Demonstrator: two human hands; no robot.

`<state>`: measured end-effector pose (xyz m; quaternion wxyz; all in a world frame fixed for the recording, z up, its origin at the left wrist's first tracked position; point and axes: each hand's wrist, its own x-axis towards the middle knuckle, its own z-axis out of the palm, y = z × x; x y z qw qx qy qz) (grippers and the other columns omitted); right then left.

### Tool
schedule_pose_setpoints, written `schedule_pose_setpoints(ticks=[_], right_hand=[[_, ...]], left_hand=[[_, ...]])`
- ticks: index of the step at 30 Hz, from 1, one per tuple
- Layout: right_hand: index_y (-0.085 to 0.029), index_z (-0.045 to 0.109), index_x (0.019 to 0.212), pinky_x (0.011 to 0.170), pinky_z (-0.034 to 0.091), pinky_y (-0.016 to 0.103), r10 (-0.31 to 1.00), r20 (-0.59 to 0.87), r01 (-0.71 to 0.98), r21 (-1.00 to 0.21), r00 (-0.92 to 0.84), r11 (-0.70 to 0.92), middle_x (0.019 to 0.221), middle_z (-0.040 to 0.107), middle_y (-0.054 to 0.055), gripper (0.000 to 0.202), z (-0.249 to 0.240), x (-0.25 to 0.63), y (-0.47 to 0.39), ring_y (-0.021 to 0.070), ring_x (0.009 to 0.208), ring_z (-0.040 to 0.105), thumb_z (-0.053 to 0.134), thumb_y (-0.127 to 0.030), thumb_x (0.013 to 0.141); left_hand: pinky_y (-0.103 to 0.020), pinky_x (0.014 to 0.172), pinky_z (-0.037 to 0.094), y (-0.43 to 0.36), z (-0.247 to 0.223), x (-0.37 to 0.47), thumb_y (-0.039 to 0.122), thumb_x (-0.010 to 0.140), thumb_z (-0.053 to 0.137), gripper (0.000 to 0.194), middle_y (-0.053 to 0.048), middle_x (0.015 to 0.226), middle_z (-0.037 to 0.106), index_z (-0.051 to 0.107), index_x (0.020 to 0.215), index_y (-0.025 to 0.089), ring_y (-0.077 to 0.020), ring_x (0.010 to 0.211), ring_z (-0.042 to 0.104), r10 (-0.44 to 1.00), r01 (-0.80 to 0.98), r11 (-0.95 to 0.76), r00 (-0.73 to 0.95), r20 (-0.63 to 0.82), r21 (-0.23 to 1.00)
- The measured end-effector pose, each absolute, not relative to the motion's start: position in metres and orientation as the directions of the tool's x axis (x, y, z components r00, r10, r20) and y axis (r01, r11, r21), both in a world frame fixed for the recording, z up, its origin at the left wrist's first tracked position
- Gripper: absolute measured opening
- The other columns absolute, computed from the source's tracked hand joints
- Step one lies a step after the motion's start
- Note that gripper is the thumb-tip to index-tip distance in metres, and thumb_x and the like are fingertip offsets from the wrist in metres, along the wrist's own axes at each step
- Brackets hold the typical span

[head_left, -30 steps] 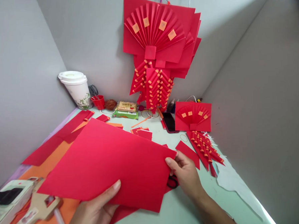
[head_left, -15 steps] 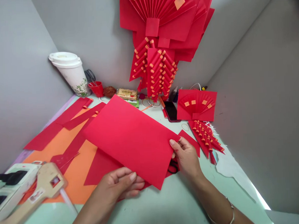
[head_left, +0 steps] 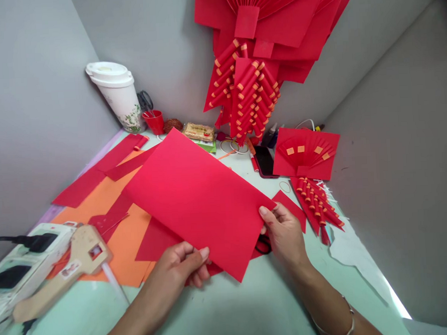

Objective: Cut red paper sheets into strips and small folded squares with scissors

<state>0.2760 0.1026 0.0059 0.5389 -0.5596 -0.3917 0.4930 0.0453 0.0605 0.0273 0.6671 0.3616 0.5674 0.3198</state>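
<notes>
A large red paper sheet [head_left: 201, 203] is held tilted above the table. My right hand [head_left: 285, 234] pinches its right corner, thumb on top and fingers underneath. At the lower left edge, my left hand [head_left: 186, 267] has its thumb over the sheet's border and its curled fingers below, closed on the paper. More red paper [head_left: 156, 241] and orange sheets [head_left: 129, 262] lie beneath. Black scissor handles [head_left: 264, 244] show partly between the sheet and my right hand.
A glue gun [head_left: 89, 249] and a power strip [head_left: 44, 252] lie at the left. Behind stand a white cup [head_left: 120, 100] and a phone [head_left: 265, 161]. Red fan decorations with firecrackers [head_left: 311, 195] are at the right; others [head_left: 276, 29] hang on the wall.
The view has shifted, so the surroundings appear further right and slightly higher. My left fingers have curled in and closed on the sheet's edge. My right hand keeps its pinch.
</notes>
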Motion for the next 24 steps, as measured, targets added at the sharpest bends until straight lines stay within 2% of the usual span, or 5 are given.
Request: schedule_pose_setpoints(ticks=[5, 12, 24], right_hand=[[-0.020, 0.057, 0.072, 0.046, 0.037, 0.022, 0.969, -0.130, -0.087, -0.990, 0.212, -0.114, 0.050, 0.056, -0.006, 0.032, 0.0029, 0.2761, 0.1028, 0.0104, 0.045, 0.047, 0.074, -0.046, 0.081], [-0.021, 0.056, 0.071, 0.045, 0.038, 0.022, 0.967, -0.129, -0.092, -0.990, 0.218, -0.111, 0.049, 0.056, -0.006, 0.034, 0.0033, 0.2750, 0.1020, 0.0109, 0.045, 0.048, 0.074, -0.048, 0.080], [-0.020, 0.055, 0.067, 0.049, 0.041, 0.020, 0.966, -0.071, -0.075, -0.996, 0.249, -0.054, 0.051, 0.059, -0.005, 0.034, 0.0087, 0.2751, 0.0953, 0.0099, 0.048, 0.052, 0.075, -0.043, 0.082]], left_hand=[[-0.027, 0.052, 0.037, 0.0605, 0.0262, 0.0449, 0.052, 0.070, 0.075, 0.036, -0.002, 0.054, 0.065, 0.061, 0.055, 0.022, -0.0158, 0.050, 0.053, 0.838, -0.002, 0.533, 0.133, -0.528, 0.846], [-0.027, 0.053, 0.035, 0.0595, 0.0294, 0.0432, 0.056, 0.075, 0.070, 0.040, -0.001, 0.053, 0.063, 0.059, 0.057, 0.022, -0.0148, 0.051, 0.051, 0.852, 0.057, 0.506, 0.126, -0.509, 0.861], [-0.028, 0.052, 0.033, 0.0605, 0.0217, 0.0409, 0.061, 0.076, 0.066, 0.043, 0.002, 0.052, 0.061, 0.056, 0.058, 0.023, -0.0152, 0.049, 0.048, 0.862, 0.155, 0.482, 0.093, -0.498, 0.862]])
